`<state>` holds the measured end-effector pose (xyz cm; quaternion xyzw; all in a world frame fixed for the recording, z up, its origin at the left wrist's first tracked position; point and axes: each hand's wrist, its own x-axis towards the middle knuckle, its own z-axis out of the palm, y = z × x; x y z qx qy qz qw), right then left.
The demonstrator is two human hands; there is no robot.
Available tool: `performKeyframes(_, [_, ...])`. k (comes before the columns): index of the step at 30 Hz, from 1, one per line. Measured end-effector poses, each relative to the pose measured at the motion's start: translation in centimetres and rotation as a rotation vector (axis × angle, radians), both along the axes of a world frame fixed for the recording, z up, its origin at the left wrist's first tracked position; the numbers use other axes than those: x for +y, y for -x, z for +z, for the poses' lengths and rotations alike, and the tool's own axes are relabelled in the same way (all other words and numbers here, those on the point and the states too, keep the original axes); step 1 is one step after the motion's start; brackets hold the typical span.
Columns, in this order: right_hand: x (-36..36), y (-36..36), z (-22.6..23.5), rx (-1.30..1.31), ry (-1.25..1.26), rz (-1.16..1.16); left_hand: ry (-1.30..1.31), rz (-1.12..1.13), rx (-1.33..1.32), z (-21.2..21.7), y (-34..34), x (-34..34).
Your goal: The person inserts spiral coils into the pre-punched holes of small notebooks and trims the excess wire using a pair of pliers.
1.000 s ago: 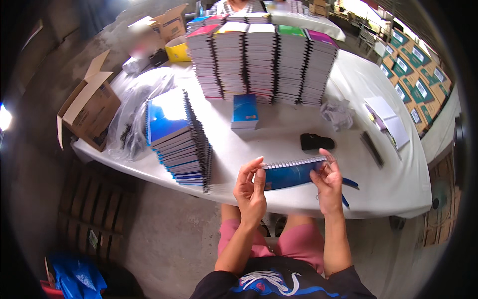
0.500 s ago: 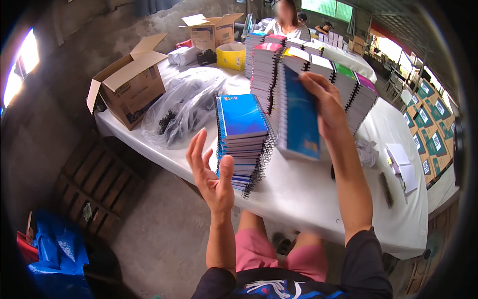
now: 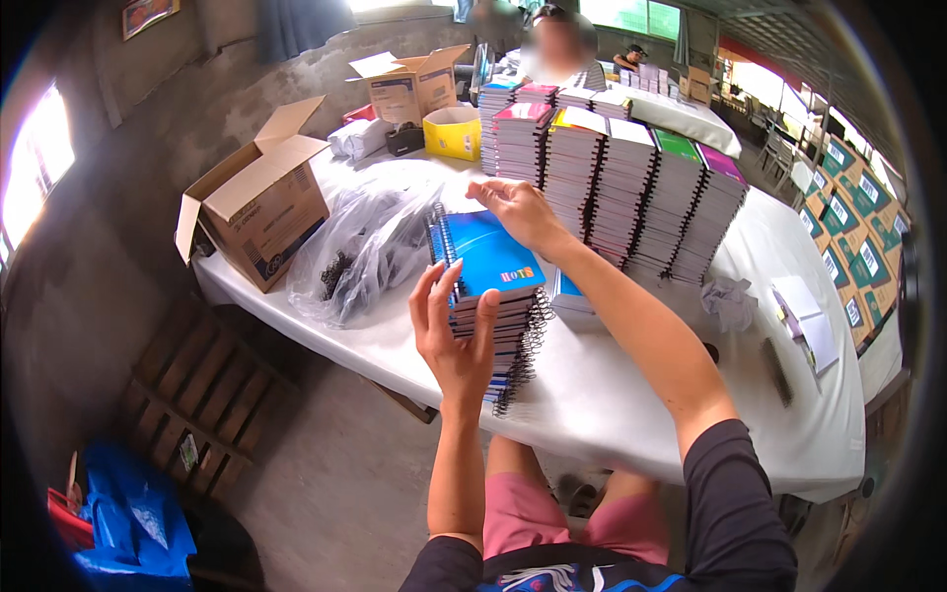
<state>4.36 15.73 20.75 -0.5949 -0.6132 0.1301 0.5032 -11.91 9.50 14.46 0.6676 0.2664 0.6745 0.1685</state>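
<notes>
A blue spiral-bound notebook (image 3: 488,259) lies on top of a tall stack of similar notebooks (image 3: 498,340), its wire coil toward the left. At its far edge, my right hand (image 3: 518,212) is closed with bent fingers, gripping the cover's far end. My left hand (image 3: 454,335) is at the near left corner of the stack, thumb and fingers apart, fingertips against the coil side and the thumb by the near face. Part of another blue notebook (image 3: 570,296) shows just right of the stack, mostly hidden behind my right forearm.
Behind stand several tall notebook stacks (image 3: 621,187) with coloured covers. To the left are a clear plastic bag (image 3: 370,242) with black coils, an open carton (image 3: 258,212) and a yellow box (image 3: 454,133). Crumpled plastic (image 3: 728,304) and papers (image 3: 807,318) lie right. A person (image 3: 562,59) is across the table.
My right hand has brought a blue notebook from the right onto the stack, turning it flat. My left hand has moved up against the stack's near corner.
</notes>
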Motion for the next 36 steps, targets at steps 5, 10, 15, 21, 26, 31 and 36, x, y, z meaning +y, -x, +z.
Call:
performKeyframes(5, [2.5, 0.3, -2.1, 0.347, 0.039, 0.134, 0.054, -0.102, -0.110, -0.5, -0.1, 0.7])
performKeyframes(10, [3.1, -0.6, -2.8, 0.464, -0.139, 0.164, 0.057, -0.031, -0.056, -1.4, 1.7, 1.2])
performKeyframes(15, [-1.8, -14.6, -10.1, 0.292, 0.059, -0.591, -0.219, -0.078, -0.226, -4.3, 1.6, -4.4])
performKeyframes(21, [-7.1, -18.8, -18.8, 0.913, 0.451, -0.596, 0.228, -0.684, 0.166, -7.6, -7.3, -11.1])
performKeyframes(26, [-5.9, -14.0, -16.3, 1.067, 0.571, -0.243, 0.541, -0.104, 0.128, -13.1, -15.7, 1.6])
performKeyframes(31, [-6.2, -15.7, -18.1, 0.894, 0.485, -0.243, 0.755, -0.284, 0.551, -12.9, -19.0, 3.3])
performKeyframes(36, [-9.6, -17.1, -18.6, 1.006, 0.524, -0.197, 0.563, -0.148, 0.807, -13.4, -18.6, -0.7])
